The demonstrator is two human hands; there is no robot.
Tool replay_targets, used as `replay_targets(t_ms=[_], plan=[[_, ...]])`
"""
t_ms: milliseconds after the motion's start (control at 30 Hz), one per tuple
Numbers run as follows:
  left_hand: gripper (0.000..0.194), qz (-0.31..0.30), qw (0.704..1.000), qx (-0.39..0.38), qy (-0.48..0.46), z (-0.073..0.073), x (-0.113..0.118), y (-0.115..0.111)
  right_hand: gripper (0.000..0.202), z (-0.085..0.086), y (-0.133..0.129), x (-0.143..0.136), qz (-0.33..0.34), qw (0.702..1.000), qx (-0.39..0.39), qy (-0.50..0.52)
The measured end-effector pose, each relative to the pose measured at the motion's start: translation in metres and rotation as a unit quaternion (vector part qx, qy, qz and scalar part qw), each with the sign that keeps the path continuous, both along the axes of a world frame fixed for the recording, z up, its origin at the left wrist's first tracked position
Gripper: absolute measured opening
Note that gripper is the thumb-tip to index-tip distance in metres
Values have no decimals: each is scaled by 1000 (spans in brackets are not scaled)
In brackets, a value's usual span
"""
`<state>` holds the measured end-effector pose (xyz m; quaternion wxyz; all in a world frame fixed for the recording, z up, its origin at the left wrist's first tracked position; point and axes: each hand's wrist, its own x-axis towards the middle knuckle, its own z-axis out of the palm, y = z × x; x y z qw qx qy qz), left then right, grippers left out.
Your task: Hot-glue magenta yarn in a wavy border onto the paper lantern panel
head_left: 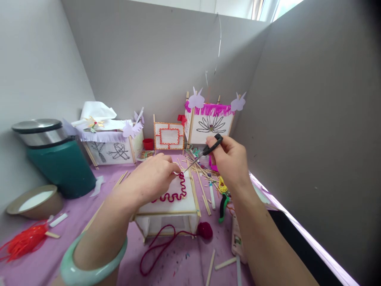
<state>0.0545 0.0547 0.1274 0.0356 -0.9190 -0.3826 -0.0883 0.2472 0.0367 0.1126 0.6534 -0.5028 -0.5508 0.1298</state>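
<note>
A white box frame (169,207) with wooden stick edges stands in front of me, and wavy dark-red yarn (173,196) lies on its top. My left hand (156,174) is over the top, its fingers pinched on the yarn near the back right of the pattern. In my right hand (228,153) are black-handled scissors (212,145), held above the frame's right side, with the blades pointing down-left to the yarn by my left fingertips. A loose strand runs in front of the frame to a dark-red yarn ball (204,230).
Decorated lantern boxes stand at the back right (211,125) and left (111,149). A teal bottle (59,163) and a bowl (35,201) are at the left. Wooden sticks (202,184), green-black pliers (223,207) and a glue gun (237,238) lie on the right.
</note>
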Motion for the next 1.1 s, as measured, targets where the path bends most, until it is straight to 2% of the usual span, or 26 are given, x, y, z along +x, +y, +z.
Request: replay_targets(t_ms=[233,367,467,567,767,1100], plan=[[34,-7,1000,2,13,0,-1,0,35,-5,4,0,-30,998,-31,-35],[34,-4,1000,-3,15,-1,0,1,32,-2,1,0,-33,999,-8,-19],[33,-14,1000,2,19,0,2,1,30,1,-2,0,-8,1000,20,16],[34,-15,1000,4,18,0,3,0,31,1,-2,-1,20,1000,10,19],[35,-17,1000,3,20,-1,2,-1,36,-6,5,0,-27,999,-24,-31],[31,-5,1000,-9,5,2,2,0,37,-8,7,2,-44,997,-28,-50]])
